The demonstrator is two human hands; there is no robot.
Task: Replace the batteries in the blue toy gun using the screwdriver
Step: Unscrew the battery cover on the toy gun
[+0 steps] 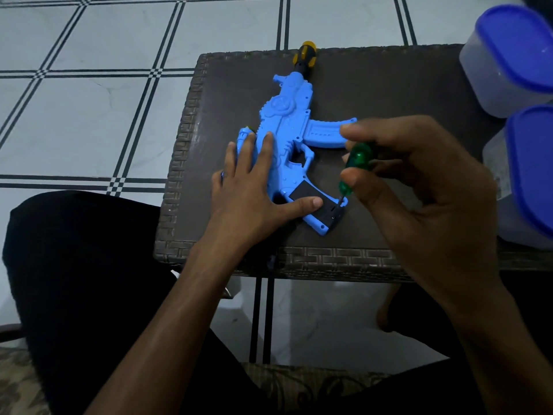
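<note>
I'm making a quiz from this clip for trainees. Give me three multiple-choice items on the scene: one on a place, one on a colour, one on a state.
1. Where does the screwdriver tip sit?
A. at the muzzle
B. at the black cover on the grip's butt end
C. on the magazine

2. What colour is the screwdriver handle?
A. green
B. red
C. white

3. What is the left hand doing?
A. hanging off the table
B. lifting the toy
C. pressing the toy flat

Key:
1 B, the screwdriver tip meets the black cover.
2 A, green shows within the right hand.
3 C, the left hand lies spread on the blue toy gun.
</note>
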